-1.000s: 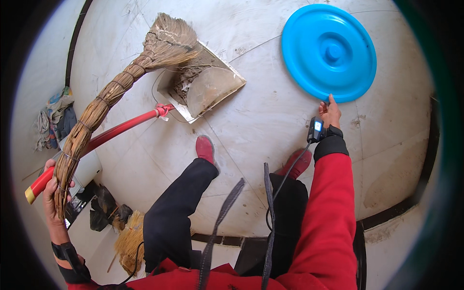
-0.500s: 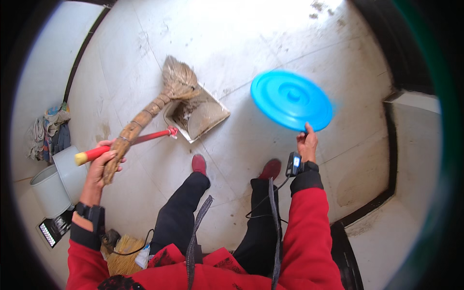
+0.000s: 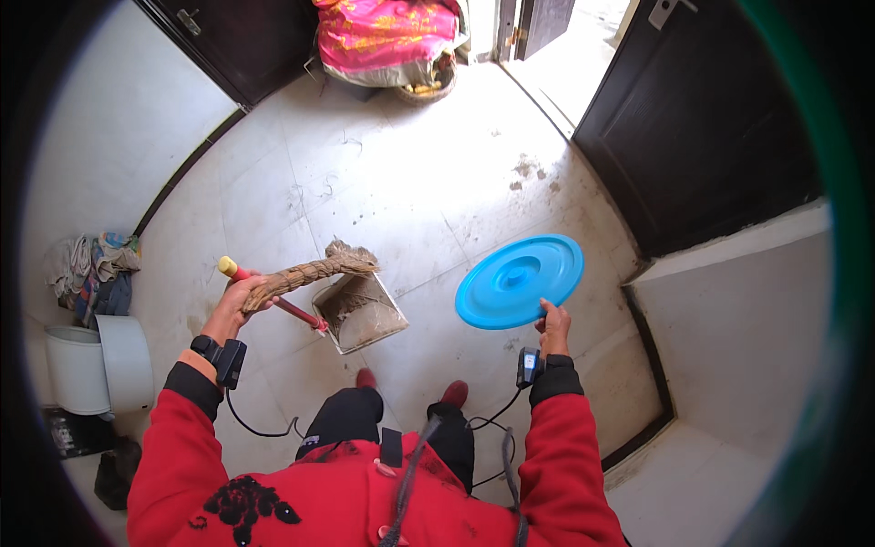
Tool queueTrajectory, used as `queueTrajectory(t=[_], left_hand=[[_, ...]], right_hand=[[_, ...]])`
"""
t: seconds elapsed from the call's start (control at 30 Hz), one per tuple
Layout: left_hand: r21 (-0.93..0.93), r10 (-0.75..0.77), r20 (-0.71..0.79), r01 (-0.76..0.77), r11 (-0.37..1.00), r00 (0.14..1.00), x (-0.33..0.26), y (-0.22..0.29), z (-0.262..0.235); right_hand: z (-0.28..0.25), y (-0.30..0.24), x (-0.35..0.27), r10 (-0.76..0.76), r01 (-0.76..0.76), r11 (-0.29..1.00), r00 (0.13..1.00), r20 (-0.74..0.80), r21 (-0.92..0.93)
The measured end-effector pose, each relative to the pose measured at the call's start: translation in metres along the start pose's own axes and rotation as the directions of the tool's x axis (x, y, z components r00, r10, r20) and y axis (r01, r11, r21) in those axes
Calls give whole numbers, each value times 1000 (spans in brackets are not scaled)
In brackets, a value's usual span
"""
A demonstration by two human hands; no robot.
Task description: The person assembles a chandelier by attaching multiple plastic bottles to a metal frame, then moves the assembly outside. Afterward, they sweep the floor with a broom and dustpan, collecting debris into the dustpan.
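While gripped at its rim by the right hand [image 3: 553,326], round blue plastic lid [image 3: 519,280] hangs above the tiled floor [image 3: 392,182]; left hand [image 3: 239,303] clasps straw broom [image 3: 310,272] and red-handled dustpan [image 3: 360,313]. Pink bundle [image 3: 387,32] by doorway.

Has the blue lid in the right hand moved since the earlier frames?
Yes. The blue lid in the right hand now sits lower and left in view, nearer the dustpan.
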State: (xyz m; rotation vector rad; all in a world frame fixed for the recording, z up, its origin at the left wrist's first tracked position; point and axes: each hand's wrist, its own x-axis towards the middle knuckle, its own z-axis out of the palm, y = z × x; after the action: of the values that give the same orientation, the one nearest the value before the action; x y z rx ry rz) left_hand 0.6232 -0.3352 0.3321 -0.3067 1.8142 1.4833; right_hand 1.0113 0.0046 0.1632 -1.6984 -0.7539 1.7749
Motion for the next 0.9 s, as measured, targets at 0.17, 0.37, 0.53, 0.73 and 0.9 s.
queueTrajectory(t=[0.17, 0.37, 0.53, 0.73, 0.9], left_hand=[[-53, -10, 60, 13, 999, 998, 13, 35, -8], [-199, -73, 138, 100, 975, 988, 67, 55, 2], [-219, -88, 141, 118, 969, 986, 115, 92, 31], [-181, -62, 140, 87, 980, 988, 163, 154, 61], [-141, -30, 109, 45, 989, 994, 198, 200, 125]], right_hand=[[66, -74, -6, -55, 56, 998, 998, 25, -34], [164, -131, 4, -119, 126, 988, 990, 75, -94], [243, -170, 29, -88, 92, 991, 995, 48, -101], [313, -208, 65, -52, 61, 994, 994, 95, -90], [342, -260, 139, -31, 39, 995, 995, 93, -89]])
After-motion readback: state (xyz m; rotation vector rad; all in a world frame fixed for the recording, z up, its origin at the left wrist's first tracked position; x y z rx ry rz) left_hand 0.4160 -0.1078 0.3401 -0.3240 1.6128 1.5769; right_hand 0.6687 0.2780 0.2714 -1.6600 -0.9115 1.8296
